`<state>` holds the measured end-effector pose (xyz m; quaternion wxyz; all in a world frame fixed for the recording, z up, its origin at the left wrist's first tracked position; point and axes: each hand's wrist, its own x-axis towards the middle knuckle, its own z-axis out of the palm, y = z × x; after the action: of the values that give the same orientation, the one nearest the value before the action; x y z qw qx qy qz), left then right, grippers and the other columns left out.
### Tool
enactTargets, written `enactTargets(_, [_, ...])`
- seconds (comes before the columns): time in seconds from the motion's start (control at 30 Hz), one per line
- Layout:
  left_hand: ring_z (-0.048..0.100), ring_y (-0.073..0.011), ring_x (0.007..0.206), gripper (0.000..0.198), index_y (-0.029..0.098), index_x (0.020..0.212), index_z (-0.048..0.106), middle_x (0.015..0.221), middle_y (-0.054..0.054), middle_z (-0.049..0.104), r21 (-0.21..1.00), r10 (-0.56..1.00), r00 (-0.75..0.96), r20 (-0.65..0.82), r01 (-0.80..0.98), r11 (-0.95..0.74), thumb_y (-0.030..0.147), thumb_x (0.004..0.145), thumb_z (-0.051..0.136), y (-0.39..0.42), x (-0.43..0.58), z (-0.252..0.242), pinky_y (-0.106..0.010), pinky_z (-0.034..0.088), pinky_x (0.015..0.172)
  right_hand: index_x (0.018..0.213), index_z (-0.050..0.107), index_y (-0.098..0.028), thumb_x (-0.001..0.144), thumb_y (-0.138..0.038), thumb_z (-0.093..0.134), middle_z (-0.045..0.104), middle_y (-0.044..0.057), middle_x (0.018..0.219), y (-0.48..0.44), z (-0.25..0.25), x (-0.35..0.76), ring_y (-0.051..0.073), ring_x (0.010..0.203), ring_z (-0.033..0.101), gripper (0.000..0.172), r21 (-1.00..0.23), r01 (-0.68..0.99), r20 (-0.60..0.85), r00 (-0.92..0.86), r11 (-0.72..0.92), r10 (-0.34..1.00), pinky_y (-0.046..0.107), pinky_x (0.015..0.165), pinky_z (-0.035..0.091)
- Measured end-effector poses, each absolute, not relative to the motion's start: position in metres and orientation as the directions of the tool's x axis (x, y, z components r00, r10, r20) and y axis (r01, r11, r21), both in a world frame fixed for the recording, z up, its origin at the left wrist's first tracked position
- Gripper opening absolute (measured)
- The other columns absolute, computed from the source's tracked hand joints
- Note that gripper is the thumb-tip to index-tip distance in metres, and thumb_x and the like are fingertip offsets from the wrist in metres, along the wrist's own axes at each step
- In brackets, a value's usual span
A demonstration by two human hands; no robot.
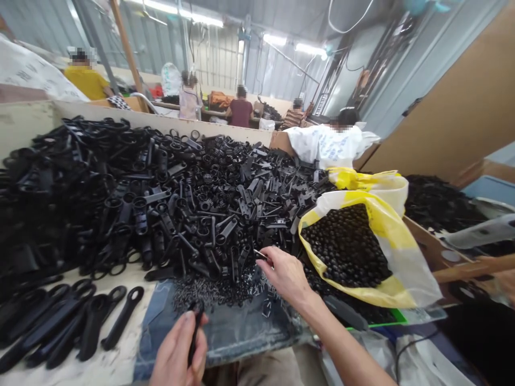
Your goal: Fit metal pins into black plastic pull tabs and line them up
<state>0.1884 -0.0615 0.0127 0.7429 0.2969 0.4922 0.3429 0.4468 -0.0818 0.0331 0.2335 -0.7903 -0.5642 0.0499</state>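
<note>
Near the bottom edge, my left hand (177, 346) is closed around a slim black plastic part (196, 332). My right hand (287, 276) reaches over the front of the parts heap, thumb and fingers pinching a thin shiny metal piece (259, 254); its exact kind is too small to make out. Below it lie small loose metal pins (263, 292) and dark little pieces (193, 294) on a blue cloth (245, 327). The large heap of black plastic parts (209, 198), many with ring ends, rises behind both hands.
A yellow-and-white bag (406, 262) holds black beads (346, 249) at right. Long black ring-ended handles (123, 319) lie at lower left. A pale board wall (161, 120) edges the heap. Several people sit farther back, one in a yellow shirt (86, 83); a forearm (493, 265) shows at far right.
</note>
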Motion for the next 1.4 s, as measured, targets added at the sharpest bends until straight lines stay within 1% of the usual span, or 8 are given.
enactTargets(0.27, [0.051, -0.0117, 0.058, 0.060, 0.016, 0.116, 0.065, 0.076, -0.001, 0.067, 0.637, 0.715, 0.442, -0.542, -0.340, 0.692, 0.067, 0.085, 0.070, -0.056, 0.179, 0.024, -0.024, 0.039, 0.059, 0.084, 0.071, -0.023, 0.098, -0.028, 0.054, 0.075, 0.005, 0.082, -0.079, 0.025, 0.453, 0.021, 0.074, 0.071, 0.022, -0.403, 0.892, 0.204, 0.303, -0.202, 0.931, 0.028, 0.066, 0.046])
enactTargets(0.43, [0.058, -0.0153, 0.067, 0.050, 0.018, 0.114, 0.063, 0.085, -0.005, 0.071, 0.589, 0.703, 0.516, -0.489, -0.399, 0.702, 0.060, 0.088, 0.072, -0.054, 0.182, 0.019, -0.025, 0.041, 0.059, 0.089, 0.074, -0.023, 0.097, -0.044, 0.059, 0.071, 0.001, 0.072, -0.095, 0.043, 0.421, 0.015, 0.053, 0.057, 0.027, -0.625, 0.777, 0.437, 0.426, -0.073, 0.792, 0.026, 0.052, 0.045])
enactTargets(0.63, [0.061, -0.0151, 0.070, 0.052, 0.020, 0.116, 0.066, 0.091, -0.005, 0.073, 0.506, 0.738, 0.421, -0.528, -0.541, 0.671, 0.054, 0.080, 0.083, -0.057, 0.194, 0.020, -0.025, 0.047, 0.064, 0.086, 0.071, -0.022, 0.098, -0.025, 0.064, 0.072, 0.001, 0.075, -0.095, 0.036, 0.329, 0.013, 0.054, 0.060, 0.014, -0.759, 0.606, 0.558, 0.416, 0.239, 0.718, 0.022, 0.051, 0.048])
enactTargets(0.83, [0.051, -0.0086, 0.061, 0.056, 0.025, 0.115, 0.063, 0.081, 0.006, 0.064, 0.789, 0.915, 0.121, -0.385, -0.471, 0.394, 0.034, 0.069, 0.094, -0.049, 0.171, 0.025, -0.022, 0.045, 0.063, 0.097, 0.071, -0.021, 0.097, -0.025, 0.066, 0.074, 0.000, 0.080, -0.101, 0.008, 0.305, 0.011, 0.050, 0.061, 0.006, -0.772, 0.573, 0.510, 0.304, 0.273, 0.805, 0.020, 0.048, 0.051])
enactTargets(1.0, [0.052, -0.0108, 0.062, 0.060, 0.027, 0.124, 0.055, 0.085, 0.004, 0.065, 0.896, 0.943, 0.053, -0.329, -0.299, 0.330, 0.040, 0.076, 0.088, -0.052, 0.160, 0.020, -0.024, 0.046, 0.064, 0.129, 0.068, -0.020, 0.102, -0.020, 0.059, 0.078, 0.008, 0.105, -0.102, 0.012, 0.320, 0.018, 0.083, 0.077, 0.028, -0.615, 0.666, 0.552, -0.019, 0.423, 0.833, 0.023, 0.069, 0.062])
enactTargets(1.1, [0.060, -0.0153, 0.078, 0.059, 0.026, 0.127, 0.057, 0.094, 0.000, 0.067, 0.856, 0.929, 0.108, -0.354, -0.364, 0.368, 0.041, 0.078, 0.087, -0.055, 0.159, 0.022, -0.026, 0.050, 0.073, 0.120, 0.073, -0.021, 0.104, -0.021, 0.058, 0.079, 0.008, 0.100, -0.103, 0.018, 0.323, 0.017, 0.081, 0.078, 0.022, -0.563, 0.692, 0.579, -0.059, 0.451, 0.813, 0.022, 0.069, 0.063])
enactTargets(1.23, [0.063, -0.0219, 0.108, 0.053, 0.025, 0.124, 0.064, 0.115, -0.005, 0.070, 0.714, 0.901, 0.187, -0.391, -0.556, 0.426, 0.044, 0.079, 0.086, -0.055, 0.162, 0.025, -0.032, 0.050, 0.094, 0.116, 0.075, -0.021, 0.102, -0.024, 0.061, 0.080, 0.007, 0.097, -0.104, 0.022, 0.317, 0.017, 0.079, 0.078, 0.020, -0.645, 0.655, 0.582, 0.087, 0.393, 0.809, 0.021, 0.072, 0.064])
enactTargets(1.4, [0.064, -0.0226, 0.110, 0.054, 0.024, 0.113, 0.070, 0.111, -0.006, 0.073, 0.611, 0.899, 0.178, -0.399, -0.680, 0.406, 0.050, 0.070, 0.091, -0.058, 0.175, 0.026, -0.036, 0.049, 0.103, 0.115, 0.075, -0.021, 0.100, -0.022, 0.065, 0.080, 0.005, 0.097, -0.102, 0.015, 0.304, 0.016, 0.077, 0.078, 0.018, -0.686, 0.607, 0.597, 0.152, 0.403, 0.787, 0.017, 0.069, 0.063])
